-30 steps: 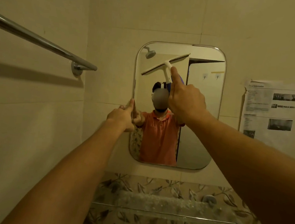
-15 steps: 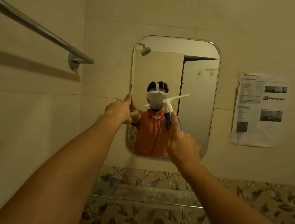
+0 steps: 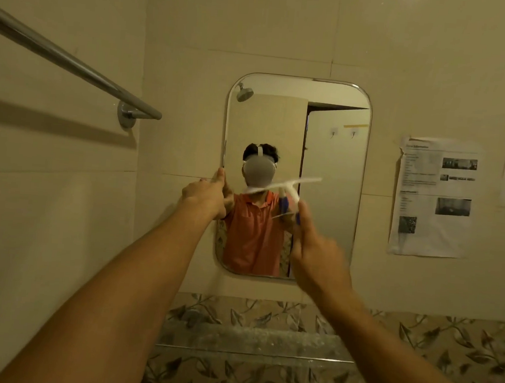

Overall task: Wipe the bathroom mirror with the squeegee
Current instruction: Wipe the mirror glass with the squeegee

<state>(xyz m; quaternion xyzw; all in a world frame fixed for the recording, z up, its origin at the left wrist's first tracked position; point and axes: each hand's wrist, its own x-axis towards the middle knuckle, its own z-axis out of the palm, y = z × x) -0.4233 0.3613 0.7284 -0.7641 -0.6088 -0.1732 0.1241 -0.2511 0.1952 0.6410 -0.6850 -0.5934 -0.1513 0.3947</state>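
Two bare forearms rise from the bottom of the frame toward a wall-hung mirror. Nearest the camera, right of centre, the right hand [image 3: 316,253] is closed around the blue handle of a white T-shaped plastic squeegee [image 3: 285,186], index finger laid up along the shaft, apparently to steer the blade. The tool is motion-blurred; its blade slants across the middle of the glass, right end higher, though whether the edge is pressed on the surface cannot be told from this view.

Farther in, at centre frame, the left hand [image 3: 205,195] reaches the mirror's left edge, thumb up against the rim and the other fingers curled loosely, seemingly bracing the panel against the stroke.

Behind both hangs the rounded rectangular bathroom mirror with a thin metal rim [image 3: 364,170], reflecting the person at work. A chrome towel rail [image 3: 74,64] crosses the upper left, and a printed paper notice [image 3: 435,196] is stuck to the cream tiles at right.
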